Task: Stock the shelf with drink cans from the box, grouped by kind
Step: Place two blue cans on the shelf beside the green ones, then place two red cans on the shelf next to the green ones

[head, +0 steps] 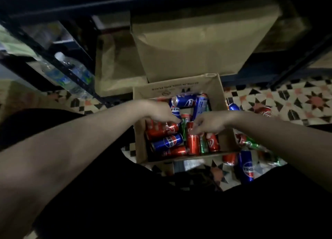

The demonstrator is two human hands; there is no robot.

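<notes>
I am reaching with both arms into the open cardboard box (pixel 216 89) that is standing on the patterned tile floor (pixel 294 98) in front of me. My left hand (pixel 159 112) is lying over the left part of the box, its fingers bending down onto a red cola can (pixel 162 130) that is lying on its side; the picture is dark and blurred here, so I cannot tell if the fingers are really holding this can or only touching it. My right hand (pixel 209 122) is hanging over the middle of the box, and its fingertips are curling around the top of an upright red can (pixel 193 142), pinching it at the rim. Inside the box many cans are mixing together: a blue Pepsi can (pixel 168 142) is lying just below the red one, more blue cans (pixel 185 100) are lying at the far side, and a green can (pixel 183 129) is showing between my hands. Outside the box, to the right, some cans are lying on the floor, among them a blue Pepsi can on the floor (pixel 247 167) and a red can on the floor (pixel 265 111). Beyond the box a dark metal shelf (pixel 59 59) is standing, with water bottles (pixel 75 71) on its left side and big brown cartons (pixel 194 46) under it.
</notes>
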